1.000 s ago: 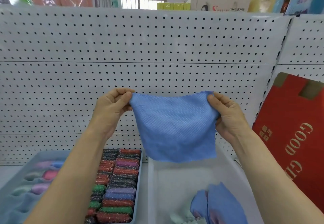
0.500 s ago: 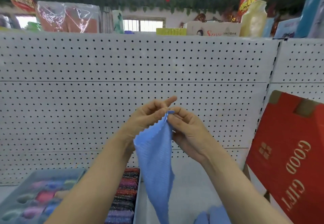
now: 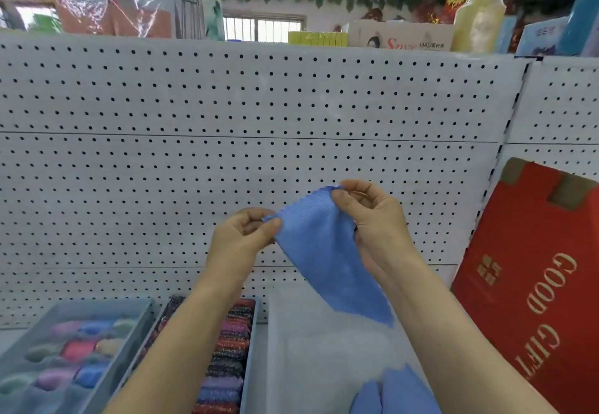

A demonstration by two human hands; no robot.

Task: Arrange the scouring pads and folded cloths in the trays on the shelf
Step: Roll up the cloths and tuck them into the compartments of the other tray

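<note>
A moment ago the blue cloth point(image 3: 321, 251) was spread wide. Then the hands met, and now it hangs folded and thinner, up above the white tray point(image 3: 308, 358). So one fold looks done, and it may need one more before it goes in. The left hand point(image 3: 241, 235) pinches one top corner and the right hand point(image 3: 372, 219) pinches the other, fingers curled. More blue cloths point(image 3: 395, 391) are cut off at the bottom. The things in the far left tray point(image 3: 103, 304) are too blurry to name.
</note>
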